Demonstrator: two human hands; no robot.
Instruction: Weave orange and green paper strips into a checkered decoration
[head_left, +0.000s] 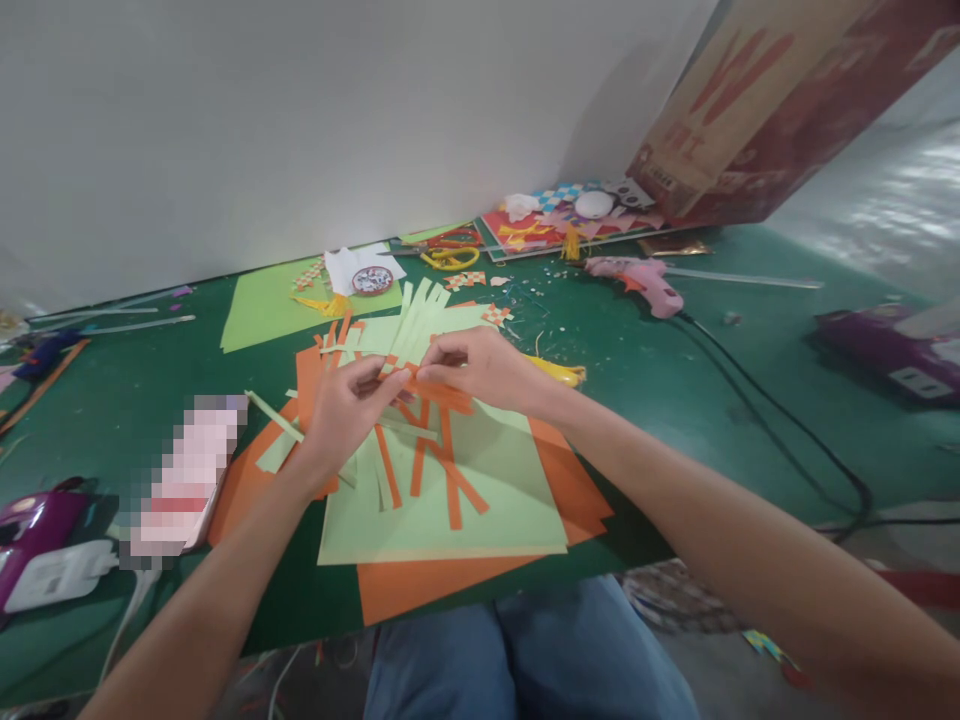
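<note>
Between my two hands is a small weave of orange and pale green paper strips [420, 318], the green ends fanning out away from me. My left hand [352, 400] pinches its left edge, thumb on top. My right hand [480, 365] pinches the right side with thumb and forefinger, where orange strip ends stick out below. Under the hands lie loose orange strips [451, 470] on pale green sheets [510, 500], with orange sheets [442, 585] beneath them. More cut strips lie left of the weave. My fingers partly hide the weave's middle.
On the green table [720, 440] a pink glue gun [637, 283] lies at right, its cord running toward the front edge. Yellow-handled scissors [450, 258] lie at the back. A phone [187, 475] is at left, beside a white charger [60, 577]. A paper bag [757, 100] stands back right.
</note>
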